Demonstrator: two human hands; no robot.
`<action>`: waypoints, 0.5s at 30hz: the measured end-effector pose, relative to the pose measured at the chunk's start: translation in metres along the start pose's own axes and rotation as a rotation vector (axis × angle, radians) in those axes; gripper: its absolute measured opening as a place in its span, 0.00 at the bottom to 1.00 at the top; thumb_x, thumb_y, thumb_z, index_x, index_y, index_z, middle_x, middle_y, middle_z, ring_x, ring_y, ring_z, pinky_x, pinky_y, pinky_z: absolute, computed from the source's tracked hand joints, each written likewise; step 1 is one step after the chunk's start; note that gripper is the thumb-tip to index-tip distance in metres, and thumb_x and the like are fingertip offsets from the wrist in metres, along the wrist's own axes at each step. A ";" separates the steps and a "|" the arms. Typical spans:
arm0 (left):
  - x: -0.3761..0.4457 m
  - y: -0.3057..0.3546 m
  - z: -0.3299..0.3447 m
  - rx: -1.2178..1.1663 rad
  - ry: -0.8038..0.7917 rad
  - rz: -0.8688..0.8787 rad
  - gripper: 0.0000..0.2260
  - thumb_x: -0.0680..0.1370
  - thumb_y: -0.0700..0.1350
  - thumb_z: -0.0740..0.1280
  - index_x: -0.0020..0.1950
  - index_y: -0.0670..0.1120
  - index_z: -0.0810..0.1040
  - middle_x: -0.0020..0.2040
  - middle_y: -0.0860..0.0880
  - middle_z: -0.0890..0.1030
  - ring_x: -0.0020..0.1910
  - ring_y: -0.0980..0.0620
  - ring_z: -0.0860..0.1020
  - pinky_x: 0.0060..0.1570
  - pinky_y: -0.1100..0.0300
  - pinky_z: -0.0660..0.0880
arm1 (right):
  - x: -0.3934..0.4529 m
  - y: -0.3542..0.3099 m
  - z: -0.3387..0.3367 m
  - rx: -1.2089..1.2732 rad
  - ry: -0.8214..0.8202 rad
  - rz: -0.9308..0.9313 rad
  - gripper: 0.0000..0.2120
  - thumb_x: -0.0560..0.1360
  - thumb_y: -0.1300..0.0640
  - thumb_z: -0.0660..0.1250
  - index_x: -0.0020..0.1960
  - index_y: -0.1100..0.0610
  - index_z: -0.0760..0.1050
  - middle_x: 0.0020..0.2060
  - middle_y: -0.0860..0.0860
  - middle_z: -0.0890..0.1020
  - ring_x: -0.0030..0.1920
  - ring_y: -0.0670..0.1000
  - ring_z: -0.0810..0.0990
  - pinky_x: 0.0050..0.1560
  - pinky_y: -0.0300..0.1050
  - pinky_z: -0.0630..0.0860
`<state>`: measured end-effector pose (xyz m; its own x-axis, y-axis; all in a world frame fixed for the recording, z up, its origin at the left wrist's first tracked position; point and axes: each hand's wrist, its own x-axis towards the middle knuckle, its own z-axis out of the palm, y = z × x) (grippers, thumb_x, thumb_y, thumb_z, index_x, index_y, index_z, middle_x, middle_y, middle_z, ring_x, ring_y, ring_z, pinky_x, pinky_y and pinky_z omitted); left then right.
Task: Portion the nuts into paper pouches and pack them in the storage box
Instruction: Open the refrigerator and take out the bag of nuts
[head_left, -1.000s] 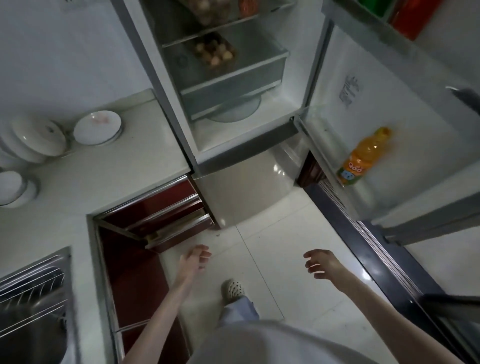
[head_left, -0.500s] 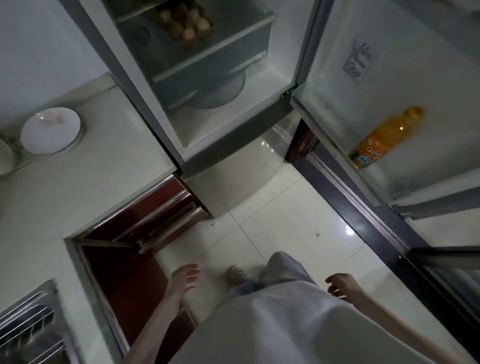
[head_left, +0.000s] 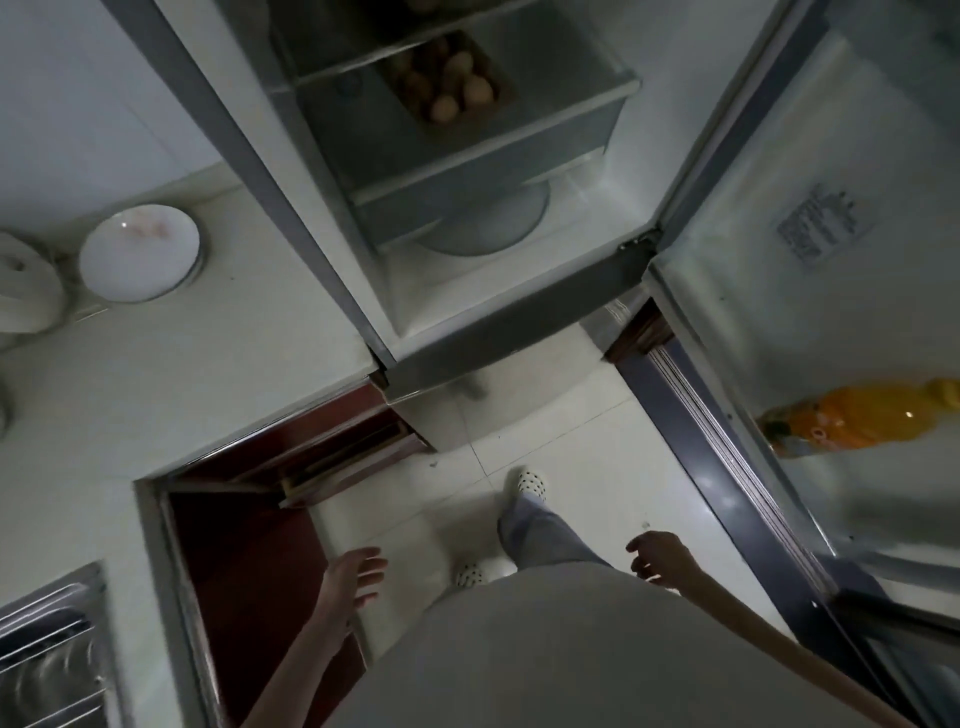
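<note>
No nuts, paper pouches or storage box show in this view. I stand on a tiled floor in front of an open fridge (head_left: 498, 306). My left hand (head_left: 353, 574) hangs low beside the dark red cabinet, fingers spread and holding nothing. My right hand (head_left: 660, 561) hangs low on the other side near the fridge door, fingers loosely curled and holding nothing. One foot in a dotted slipper (head_left: 531, 483) is stepped forward toward the fridge.
The fridge door (head_left: 810, 291) stands open at right with an orange drink bottle (head_left: 852, 423) in its shelf. A tray of eggs (head_left: 447, 83) sits on a fridge shelf. White plates (head_left: 139, 252) lie on the counter (head_left: 208, 384) at left, a sink rack (head_left: 47, 654) at bottom left.
The view has shifted closer to the fridge as I step forward. Both hands have dropped lower and stay empty.
</note>
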<state>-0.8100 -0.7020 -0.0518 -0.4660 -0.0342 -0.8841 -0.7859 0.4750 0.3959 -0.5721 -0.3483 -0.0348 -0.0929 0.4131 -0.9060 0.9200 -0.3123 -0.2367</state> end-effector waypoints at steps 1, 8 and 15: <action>0.000 0.005 0.003 -0.008 0.011 0.008 0.12 0.81 0.40 0.57 0.50 0.42 0.81 0.44 0.45 0.83 0.41 0.47 0.80 0.37 0.58 0.73 | 0.002 -0.019 -0.004 -0.008 -0.012 -0.028 0.11 0.75 0.67 0.56 0.46 0.64 0.78 0.30 0.58 0.78 0.28 0.54 0.74 0.30 0.38 0.67; -0.014 0.062 0.037 -0.062 0.041 0.131 0.12 0.82 0.37 0.55 0.53 0.39 0.79 0.46 0.42 0.81 0.40 0.47 0.78 0.37 0.57 0.71 | 0.013 -0.136 -0.025 -0.014 -0.071 -0.235 0.12 0.74 0.69 0.56 0.45 0.62 0.78 0.32 0.58 0.79 0.30 0.53 0.75 0.30 0.39 0.69; -0.045 0.136 0.083 -0.111 0.025 0.427 0.12 0.83 0.36 0.56 0.49 0.42 0.79 0.43 0.43 0.82 0.41 0.46 0.79 0.36 0.60 0.73 | 0.005 -0.224 -0.035 -0.034 -0.139 -0.440 0.14 0.70 0.70 0.57 0.44 0.60 0.80 0.30 0.56 0.81 0.30 0.51 0.77 0.31 0.39 0.71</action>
<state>-0.8619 -0.5628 0.0213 -0.7670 0.1222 -0.6299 -0.5593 0.3536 0.7497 -0.7653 -0.2461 0.0261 -0.5253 0.3804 -0.7612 0.7936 -0.1039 -0.5995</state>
